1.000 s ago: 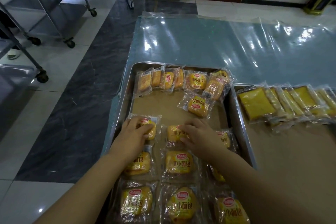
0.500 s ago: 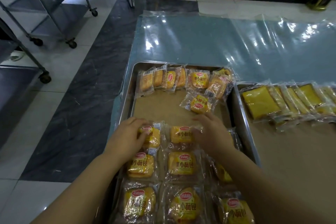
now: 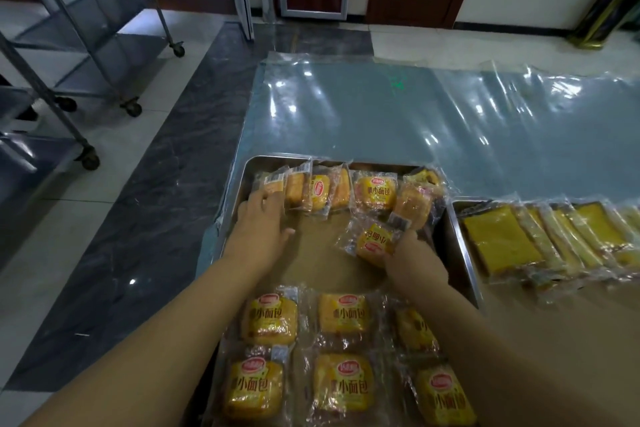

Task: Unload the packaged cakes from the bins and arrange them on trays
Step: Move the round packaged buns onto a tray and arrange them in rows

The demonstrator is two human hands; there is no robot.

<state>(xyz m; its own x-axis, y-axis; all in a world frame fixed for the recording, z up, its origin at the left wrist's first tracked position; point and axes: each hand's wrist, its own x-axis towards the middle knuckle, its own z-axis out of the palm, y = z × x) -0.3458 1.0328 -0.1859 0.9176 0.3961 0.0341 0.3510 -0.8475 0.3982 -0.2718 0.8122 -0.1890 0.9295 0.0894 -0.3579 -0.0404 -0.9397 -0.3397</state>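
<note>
A metal tray (image 3: 231, 204) lined with brown paper holds several yellow packaged cakes. Neat rows of cakes (image 3: 341, 315) fill its near half, and a loose pile (image 3: 375, 191) lies along its far edge. My left hand (image 3: 261, 229) reaches to the far-left corner, fingertips on the end packet (image 3: 272, 184) of that pile. My right hand (image 3: 414, 260) grips a single upside-down packaged cake (image 3: 374, 241) in the middle right of the tray, and this cake lies apart from the pile.
A second tray (image 3: 457, 239) on the right carries flat yellow cake slices in wrappers (image 3: 502, 236). Clear plastic sheet (image 3: 381, 114) covers the table beyond. Wheeled metal racks (image 3: 86, 45) stand on the floor at left.
Both hands left the near rows and moved toward the far side of the tray. The left went to the far-left packet, the right closed on the loose upside-down cake.
</note>
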